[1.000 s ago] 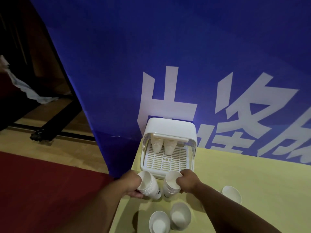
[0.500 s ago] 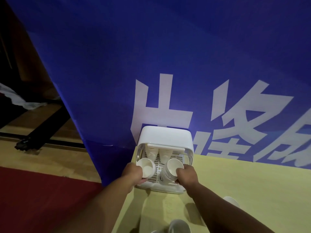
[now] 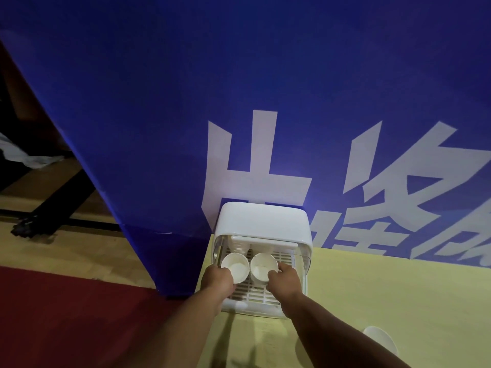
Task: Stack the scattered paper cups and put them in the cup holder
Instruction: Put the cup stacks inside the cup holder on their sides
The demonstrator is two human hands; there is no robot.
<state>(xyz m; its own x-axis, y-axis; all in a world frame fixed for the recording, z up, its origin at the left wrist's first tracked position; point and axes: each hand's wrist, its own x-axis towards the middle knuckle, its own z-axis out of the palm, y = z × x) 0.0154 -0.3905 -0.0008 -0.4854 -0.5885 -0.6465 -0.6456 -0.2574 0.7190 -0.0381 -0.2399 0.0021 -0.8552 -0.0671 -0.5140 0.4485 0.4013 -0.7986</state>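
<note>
A white cup holder box (image 3: pixel 263 221) with a slatted floor stands open on the yellow table against the blue banner. My left hand (image 3: pixel 216 278) grips a stack of white paper cups (image 3: pixel 235 266) inside the box, mouths facing me. My right hand (image 3: pixel 284 278) grips a second stack of paper cups (image 3: pixel 263 266) right beside it. Both stacks sit over the slatted floor. Behind them, at the back of the box, stand two more cup stacks (image 3: pixel 239 245), mostly hidden.
One loose white cup (image 3: pixel 380 339) lies on the yellow table (image 3: pixel 385 293) at lower right. The blue banner (image 3: pixel 239 102) rises right behind the box. Left of the table edge lie red carpet (image 3: pixel 66 314) and wooden floor with a black stand foot (image 3: pixel 34 224).
Both hands have carried their cup stacks from the table in front of the box into it, onto the slatted floor. The view has tilted up, so the loose cups near me have left the frame.
</note>
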